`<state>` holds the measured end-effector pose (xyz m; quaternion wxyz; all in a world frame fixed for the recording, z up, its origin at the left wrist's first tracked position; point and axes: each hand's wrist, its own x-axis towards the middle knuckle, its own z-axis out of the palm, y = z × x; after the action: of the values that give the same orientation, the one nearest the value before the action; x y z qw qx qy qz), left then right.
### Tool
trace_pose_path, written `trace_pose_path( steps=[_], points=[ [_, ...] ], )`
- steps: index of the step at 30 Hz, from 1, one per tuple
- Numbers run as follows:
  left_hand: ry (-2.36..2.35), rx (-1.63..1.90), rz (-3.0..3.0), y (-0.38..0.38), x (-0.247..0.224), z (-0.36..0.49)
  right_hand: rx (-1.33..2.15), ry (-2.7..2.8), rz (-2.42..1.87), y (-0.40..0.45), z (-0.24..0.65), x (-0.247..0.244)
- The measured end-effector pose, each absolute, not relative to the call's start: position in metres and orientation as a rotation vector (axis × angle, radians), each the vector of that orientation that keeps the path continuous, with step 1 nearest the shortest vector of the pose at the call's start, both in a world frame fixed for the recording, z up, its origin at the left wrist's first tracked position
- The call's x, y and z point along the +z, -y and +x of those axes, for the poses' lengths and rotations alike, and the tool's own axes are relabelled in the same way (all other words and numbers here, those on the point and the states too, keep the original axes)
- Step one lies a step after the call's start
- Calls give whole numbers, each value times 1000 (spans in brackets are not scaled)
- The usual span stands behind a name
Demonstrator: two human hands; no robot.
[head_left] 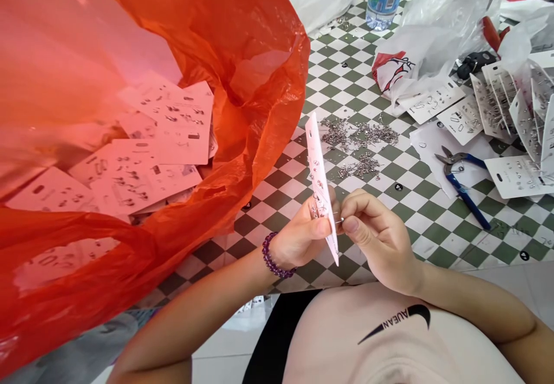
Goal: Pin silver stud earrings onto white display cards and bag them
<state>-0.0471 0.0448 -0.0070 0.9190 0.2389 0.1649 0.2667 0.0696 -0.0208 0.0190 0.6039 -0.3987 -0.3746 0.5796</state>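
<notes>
A narrow white earring card (318,164), carrying small silver pieces (317,206), stands upright in front of the chest, gripped low by the left hand (298,235), whose fingers (321,228) clench it, apparently to keep it steady. The right hand (376,239) is just beside the card, its fingers (350,225) pinched closed on a tiny silver pin (341,220) at the card's edge. To the left, a translucent orange plastic bag (259,84) gapes over a heap of printed white cards (173,124). Loose silver findings (359,133) lie on the green-and-white checkered mat (433,239), near blue-handled pliers (465,190).
</notes>
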Motion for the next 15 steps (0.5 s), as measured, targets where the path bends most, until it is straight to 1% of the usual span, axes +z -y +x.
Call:
trace_pose_path(
  steps=[6,15],
  points=[
    [-435,516,503,-44,-10,-49,1262,941,-997,20,71,18],
    [-505,558,563,-42,-6,-46,921,1190,-1116,19,71,12]
  ],
)
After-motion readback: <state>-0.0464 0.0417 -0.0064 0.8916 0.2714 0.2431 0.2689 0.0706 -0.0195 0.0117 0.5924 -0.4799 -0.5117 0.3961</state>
